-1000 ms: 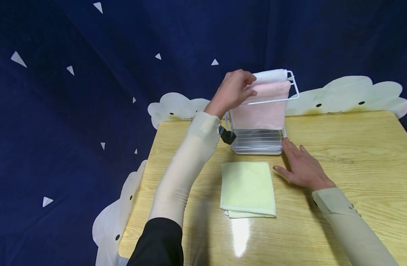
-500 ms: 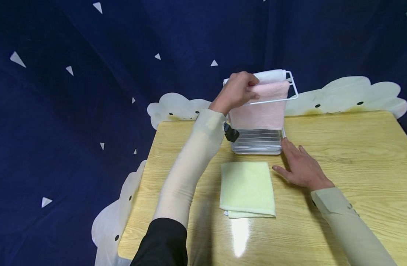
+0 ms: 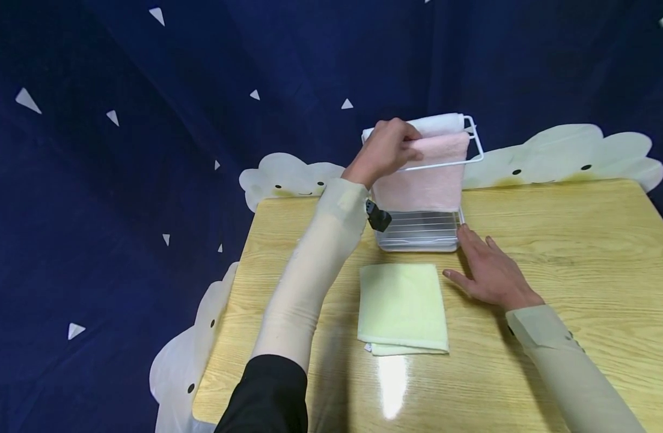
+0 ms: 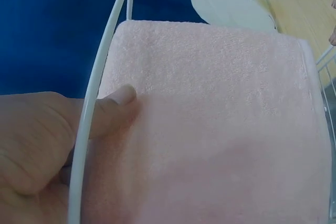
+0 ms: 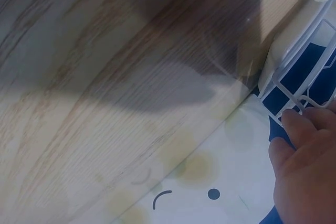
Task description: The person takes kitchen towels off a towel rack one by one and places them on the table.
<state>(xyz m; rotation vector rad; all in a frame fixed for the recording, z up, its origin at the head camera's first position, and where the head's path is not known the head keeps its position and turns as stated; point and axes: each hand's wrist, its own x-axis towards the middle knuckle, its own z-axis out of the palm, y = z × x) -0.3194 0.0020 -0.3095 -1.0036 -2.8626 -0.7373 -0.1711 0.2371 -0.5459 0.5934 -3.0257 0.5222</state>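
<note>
**A:** While the left hand (image 3: 386, 149) was hovering a shade higher a second ago, it has now settled onto the pink towel (image 3: 423, 174) draped over the white wire rack (image 3: 474, 144). What do you read from that?

**B:** I'd judge the towel is being smoothed or seated on its rail. The left wrist view shows the thumb (image 4: 113, 109) pressed onto the pink cloth with a white wire running across the hand, and the fingers curl round the towel's top edge, so it has hold of it.

**A:** And the right hand (image 3: 488, 270)?

**B:** Hardly moved. It lies flat on the table (image 3: 580, 240), fingers straight, fingertips against the rack's clear base (image 3: 418, 240), gripping nothing; it seems to be steadying the rack.

**A:** The green towel (image 3: 403, 307)?

**B:** Folded on the table in front of the rack, untouched, between the two arms.

**A:** What can't you make out?

**B:** The left fingers behind the towel are hidden. A white towel (image 3: 439, 123) hangs behind the pink one, mostly covered. The right wrist view is blurred, showing only wire and a fingertip.
</note>
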